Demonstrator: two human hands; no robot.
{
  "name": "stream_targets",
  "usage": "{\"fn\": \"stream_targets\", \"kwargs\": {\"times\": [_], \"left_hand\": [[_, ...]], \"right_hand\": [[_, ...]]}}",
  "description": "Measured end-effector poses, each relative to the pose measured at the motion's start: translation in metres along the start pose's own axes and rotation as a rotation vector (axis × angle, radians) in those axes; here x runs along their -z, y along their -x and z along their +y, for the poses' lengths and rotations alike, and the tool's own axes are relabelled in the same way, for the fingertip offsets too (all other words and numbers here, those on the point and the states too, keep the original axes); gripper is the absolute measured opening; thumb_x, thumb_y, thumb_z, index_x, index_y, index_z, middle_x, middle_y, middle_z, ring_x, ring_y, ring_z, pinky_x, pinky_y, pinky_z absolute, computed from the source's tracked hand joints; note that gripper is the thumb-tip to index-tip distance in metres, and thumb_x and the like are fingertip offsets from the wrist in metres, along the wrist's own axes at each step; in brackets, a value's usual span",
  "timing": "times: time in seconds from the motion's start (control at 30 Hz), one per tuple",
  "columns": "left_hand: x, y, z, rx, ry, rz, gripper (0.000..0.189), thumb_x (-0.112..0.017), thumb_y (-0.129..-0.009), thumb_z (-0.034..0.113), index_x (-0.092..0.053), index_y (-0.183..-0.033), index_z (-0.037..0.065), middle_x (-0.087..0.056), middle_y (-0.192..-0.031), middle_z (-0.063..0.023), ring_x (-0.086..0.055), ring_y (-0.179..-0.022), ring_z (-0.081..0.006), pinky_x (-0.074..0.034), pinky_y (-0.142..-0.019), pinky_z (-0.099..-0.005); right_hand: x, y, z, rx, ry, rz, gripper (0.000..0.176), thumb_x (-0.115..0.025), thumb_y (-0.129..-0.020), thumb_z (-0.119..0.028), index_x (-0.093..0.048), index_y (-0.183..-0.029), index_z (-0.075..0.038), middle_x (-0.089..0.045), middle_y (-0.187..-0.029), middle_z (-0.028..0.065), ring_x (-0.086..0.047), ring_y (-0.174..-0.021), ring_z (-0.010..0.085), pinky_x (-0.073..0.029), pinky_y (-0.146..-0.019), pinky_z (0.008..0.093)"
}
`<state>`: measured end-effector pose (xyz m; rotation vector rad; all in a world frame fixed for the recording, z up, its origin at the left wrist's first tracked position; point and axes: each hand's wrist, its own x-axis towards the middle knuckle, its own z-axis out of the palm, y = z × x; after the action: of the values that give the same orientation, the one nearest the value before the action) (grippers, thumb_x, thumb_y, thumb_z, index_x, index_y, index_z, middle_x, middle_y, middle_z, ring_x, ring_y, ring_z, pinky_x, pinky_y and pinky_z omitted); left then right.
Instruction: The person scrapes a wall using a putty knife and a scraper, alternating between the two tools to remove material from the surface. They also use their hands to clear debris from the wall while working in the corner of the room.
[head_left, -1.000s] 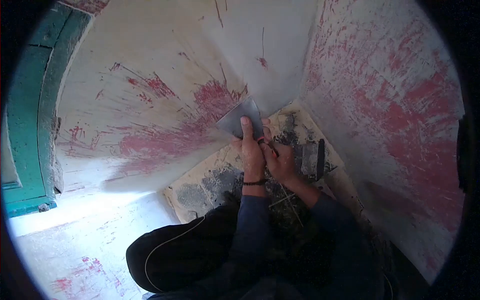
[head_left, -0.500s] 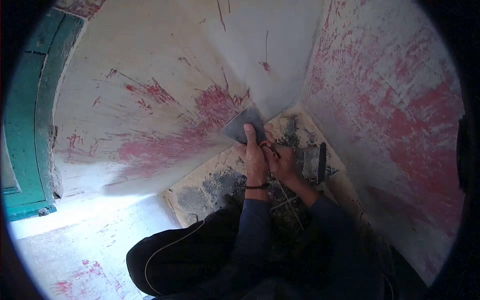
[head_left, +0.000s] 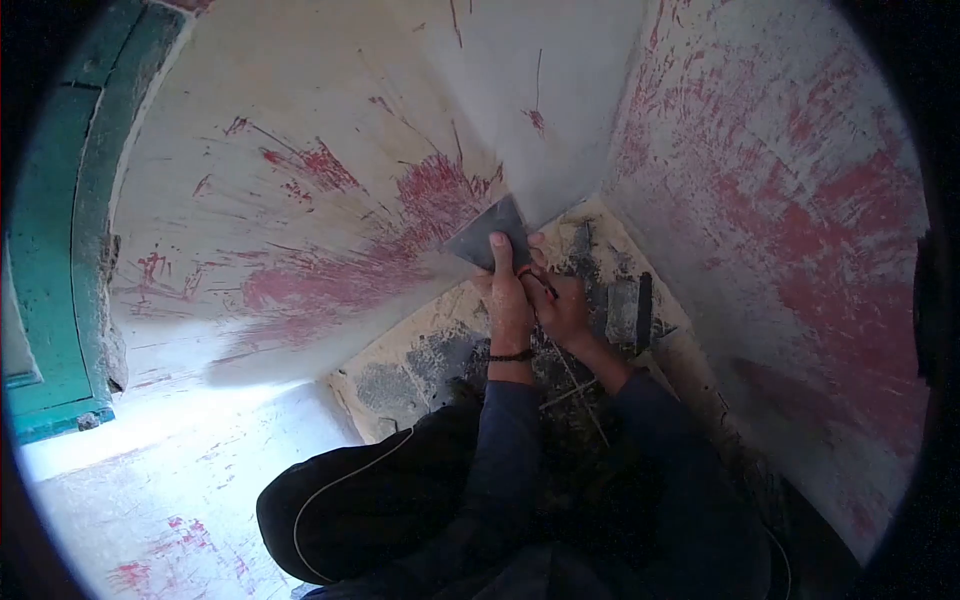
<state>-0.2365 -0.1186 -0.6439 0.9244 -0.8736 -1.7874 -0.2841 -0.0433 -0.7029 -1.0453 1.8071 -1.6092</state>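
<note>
A wide scraper (head_left: pixel 482 236) with a flat grey blade has its edge against the white wall, which carries scratched patches of red paint (head_left: pixel 437 192). My left hand (head_left: pixel 509 305) is closed on the scraper, its thumb lying flat along the blade and its fingers behind it. Around the orange and black handle, just to the right, my right hand (head_left: pixel 566 312) is closed. Both hands touch each other low in the corner. Most of the handle is hidden by the fingers.
Debris and pale dust lie on the dark floor (head_left: pixel 385 392). A dark-edged block-like object (head_left: pixel 642 314) is right of my hands. On the right stands another red-patched wall (head_left: pixel 790 230). A green door frame (head_left: pixel 85 250) is at the far left. My bent knee (head_left: pixel 300 520) is below.
The scraper blade has slid slightly up the wall, both hands moving with it. The grip looks the same. My head view has shifted a little.
</note>
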Motion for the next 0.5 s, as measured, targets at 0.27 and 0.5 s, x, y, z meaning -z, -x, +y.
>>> {"fn": "stream_targets", "kwargs": {"times": [0.27,0.5], "left_hand": [[-0.004,0.000,0.002,-0.030,0.042,0.020,0.040,-0.062,-0.102,0.038,-0.064,-0.109,-0.001,-0.073,-0.087,-0.0123,-0.064,-0.063,-0.0141,-0.050,-0.053,-0.0263],[-0.022,0.007,0.026,-0.083,-0.029,-0.054,0.040,-0.060,-0.103,0.038,-0.064,-0.106,-0.002,-0.072,-0.086,-0.0131,-0.064,-0.064,-0.0151,-0.050,-0.055,-0.0273]], "right_hand": [[0.012,-0.006,-0.013,-0.034,0.012,-0.071,0.036,-0.059,-0.100,-0.032,-0.071,-0.092,0.000,-0.056,-0.059,0.0116,-0.056,-0.055,0.0151,-0.040,-0.053,0.0360],[0.022,-0.009,-0.023,-0.020,-0.020,-0.044,0.042,-0.064,-0.097,-0.034,-0.067,-0.075,0.002,-0.056,-0.056,0.0149,-0.056,-0.050,0.0214,-0.041,-0.050,0.0396]]}}
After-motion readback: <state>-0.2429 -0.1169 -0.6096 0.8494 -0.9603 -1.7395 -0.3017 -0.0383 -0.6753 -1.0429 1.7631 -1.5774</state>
